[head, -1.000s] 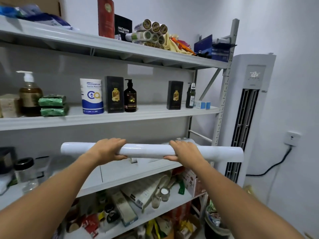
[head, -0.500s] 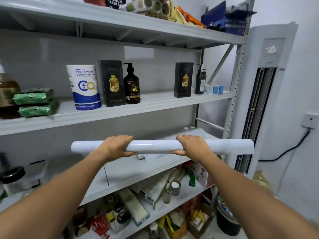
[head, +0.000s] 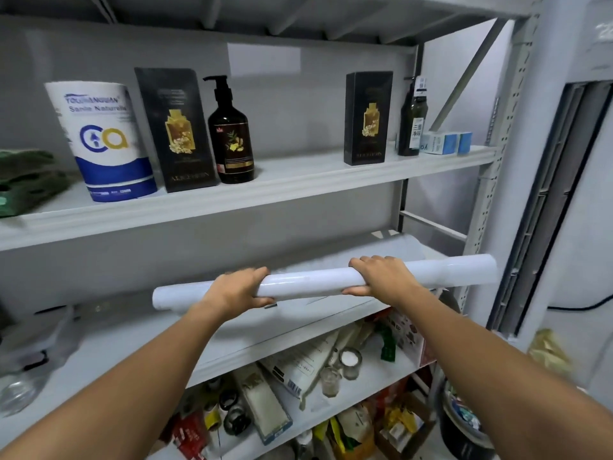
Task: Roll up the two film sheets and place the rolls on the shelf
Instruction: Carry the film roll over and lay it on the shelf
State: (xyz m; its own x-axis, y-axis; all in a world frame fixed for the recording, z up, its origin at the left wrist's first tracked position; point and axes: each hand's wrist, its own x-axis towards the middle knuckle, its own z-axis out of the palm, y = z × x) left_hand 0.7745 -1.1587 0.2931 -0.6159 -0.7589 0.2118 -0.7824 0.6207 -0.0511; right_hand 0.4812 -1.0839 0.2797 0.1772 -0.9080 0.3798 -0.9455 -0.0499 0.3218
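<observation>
Roll (head: 308,282) held near level, left hand (head: 237,288) and right hand (head: 381,277) each clasped over it from above. Against a second ago it has come in closer and now hangs over the front of the shelf (head: 132,333), not yet set down. Other roll (head: 381,249) already lies at the back of that shelf, so I judge this the last placement; the right end overlaps the post (head: 487,200) in view and may need shifting left to clear.
</observation>
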